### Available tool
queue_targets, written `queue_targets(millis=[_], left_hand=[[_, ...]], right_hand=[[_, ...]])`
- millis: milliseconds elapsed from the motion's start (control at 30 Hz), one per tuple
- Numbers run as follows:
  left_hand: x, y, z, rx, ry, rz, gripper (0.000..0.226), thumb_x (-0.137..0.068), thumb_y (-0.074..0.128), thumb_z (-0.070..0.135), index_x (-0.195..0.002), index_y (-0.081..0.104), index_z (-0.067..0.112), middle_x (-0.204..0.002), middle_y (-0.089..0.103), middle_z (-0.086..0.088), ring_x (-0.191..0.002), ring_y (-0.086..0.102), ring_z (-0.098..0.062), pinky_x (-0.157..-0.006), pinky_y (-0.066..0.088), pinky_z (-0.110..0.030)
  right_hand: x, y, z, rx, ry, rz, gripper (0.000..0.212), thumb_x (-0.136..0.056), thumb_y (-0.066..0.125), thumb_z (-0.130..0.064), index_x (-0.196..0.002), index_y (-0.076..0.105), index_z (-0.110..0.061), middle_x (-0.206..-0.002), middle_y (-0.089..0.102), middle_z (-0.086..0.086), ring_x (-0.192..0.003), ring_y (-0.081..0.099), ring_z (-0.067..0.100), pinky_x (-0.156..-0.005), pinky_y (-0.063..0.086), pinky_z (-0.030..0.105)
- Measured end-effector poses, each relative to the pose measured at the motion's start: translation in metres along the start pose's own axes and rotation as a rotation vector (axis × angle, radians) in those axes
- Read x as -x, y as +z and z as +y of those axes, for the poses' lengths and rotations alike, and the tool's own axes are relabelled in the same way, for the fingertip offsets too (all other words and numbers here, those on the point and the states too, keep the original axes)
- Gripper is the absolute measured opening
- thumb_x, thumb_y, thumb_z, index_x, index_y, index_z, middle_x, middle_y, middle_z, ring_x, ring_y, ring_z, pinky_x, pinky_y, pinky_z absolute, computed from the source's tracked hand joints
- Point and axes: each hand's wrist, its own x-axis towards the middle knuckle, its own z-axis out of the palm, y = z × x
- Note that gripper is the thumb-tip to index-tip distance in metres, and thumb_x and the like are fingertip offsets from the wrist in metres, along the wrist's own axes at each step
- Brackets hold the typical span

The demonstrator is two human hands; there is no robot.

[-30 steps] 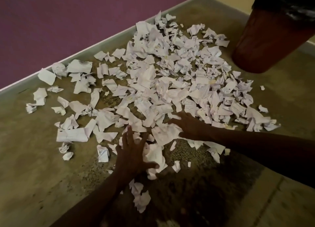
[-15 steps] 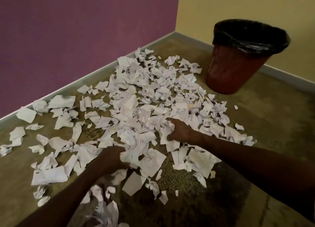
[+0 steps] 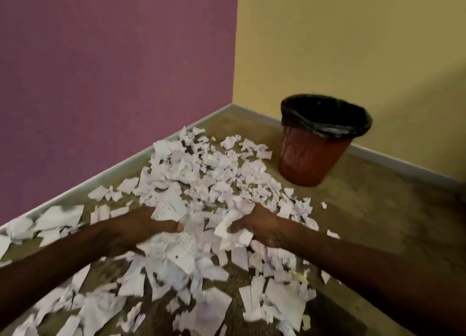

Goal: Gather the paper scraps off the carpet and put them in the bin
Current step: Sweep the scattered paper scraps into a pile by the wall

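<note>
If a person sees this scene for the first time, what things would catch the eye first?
First, the white paper scraps spread over the carpet along the purple wall. Then the left hand and right hand, each clutching scraps in the middle. Last, the red bin with a black liner, near the corner.

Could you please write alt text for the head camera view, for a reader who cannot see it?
Two bare hands, left and right, clutch bunches of torn white paper scraps above a carpet littered with them. A red bin with a black liner stands beyond, in the corner of purple and yellow walls.
</note>
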Motion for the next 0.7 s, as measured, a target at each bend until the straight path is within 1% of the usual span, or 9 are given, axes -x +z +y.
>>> queue_targets(millis=[100,167,200,300,400,500,533,633,700], left_hand=[[-0.011,-0.009,0.024,0.316,-0.046,-0.017,0.050,-0.071,0.084,0.037,-0.113,0.069,0.016,-0.106,0.074,-0.012,-0.102,0.068,-0.034,-0.077,0.057,-0.042],[-0.022,-0.004,0.054,0.512,-0.014,-0.034,0.045,-0.074,0.078,0.030,-0.113,0.069,0.011,-0.103,0.074,-0.014,-0.087,0.072,-0.030,-0.060,0.061,-0.037],[-0.034,-0.003,0.067,0.589,0.014,-0.024,0.044,-0.073,0.075,0.028,-0.112,0.068,0.008,-0.098,0.074,-0.013,-0.075,0.072,-0.026,-0.056,0.060,-0.034],[-0.070,0.008,0.122,0.721,0.064,0.016,0.039,-0.085,0.065,0.026,-0.119,0.062,0.006,-0.097,0.068,-0.012,-0.072,0.068,-0.023,-0.055,0.053,-0.029],[-0.115,0.024,0.179,0.884,0.115,0.048,0.040,-0.086,0.065,0.033,-0.118,0.062,0.010,-0.103,0.071,-0.011,-0.069,0.070,-0.022,-0.057,0.052,-0.028],[-0.150,0.046,0.232,0.963,0.140,0.031,0.027,-0.088,0.067,0.032,-0.100,0.060,0.009,-0.086,0.063,-0.008,-0.054,0.066,-0.021,-0.040,0.052,-0.025],[-0.161,0.053,0.246,0.988,0.142,0.033,0.025,-0.088,0.068,0.031,-0.094,0.059,0.009,-0.083,0.062,-0.007,-0.057,0.064,-0.021,-0.042,0.056,-0.029],[-0.197,0.070,0.281,1.007,0.140,0.044,0.027,-0.088,0.070,0.032,-0.093,0.057,0.009,-0.084,0.063,-0.010,-0.065,0.061,-0.022,-0.072,0.056,-0.031],[-0.216,0.081,0.301,0.995,0.138,0.020,0.028,-0.087,0.072,0.032,-0.098,0.057,0.010,-0.085,0.063,-0.008,-0.066,0.059,-0.021,-0.070,0.049,-0.028]], right_hand=[[-0.002,-0.012,-0.028,-0.152,0.007,-0.023,0.040,-0.075,0.065,0.020,-0.114,0.060,0.011,-0.099,0.069,0.025,-0.075,0.071,0.030,-0.058,0.060,0.035],[-0.005,-0.028,-0.048,-0.270,-0.018,0.014,0.040,-0.076,0.064,0.020,-0.114,0.061,0.010,-0.107,0.068,0.026,-0.082,0.071,0.034,-0.062,0.061,0.038],[-0.008,-0.038,-0.059,-0.315,-0.043,0.051,0.039,-0.077,0.063,0.020,-0.113,0.061,0.007,-0.107,0.068,0.026,-0.080,0.071,0.033,-0.057,0.061,0.037],[-0.015,-0.075,-0.092,-0.408,-0.172,0.168,0.040,-0.078,0.059,0.023,-0.110,0.057,-0.001,-0.100,0.067,0.022,-0.070,0.071,0.028,-0.048,0.056,0.033],[-0.026,-0.120,-0.122,-0.525,-0.312,0.160,0.045,-0.079,0.057,0.023,-0.111,0.053,-0.008,-0.117,0.062,0.024,-0.089,0.070,0.036,-0.062,0.059,0.044],[-0.033,-0.156,-0.152,-0.513,-0.376,0.256,0.046,-0.083,0.053,0.020,-0.119,0.049,-0.007,-0.116,0.052,0.032,-0.059,0.070,0.029,-0.040,0.051,0.027],[-0.036,-0.168,-0.161,-0.494,-0.418,0.298,0.045,-0.082,0.053,0.021,-0.119,0.049,-0.005,-0.113,0.051,0.032,-0.053,0.067,0.027,-0.038,0.050,0.026],[-0.048,-0.204,-0.180,-0.393,-0.525,0.402,0.044,-0.077,0.055,0.024,-0.104,0.049,-0.010,-0.108,0.050,0.029,-0.059,0.063,0.031,-0.042,0.050,0.029],[-0.057,-0.225,-0.187,-0.327,-0.542,0.454,0.045,-0.075,0.055,0.025,-0.098,0.047,-0.013,-0.107,0.049,0.026,-0.064,0.062,0.033,-0.045,0.051,0.031]])
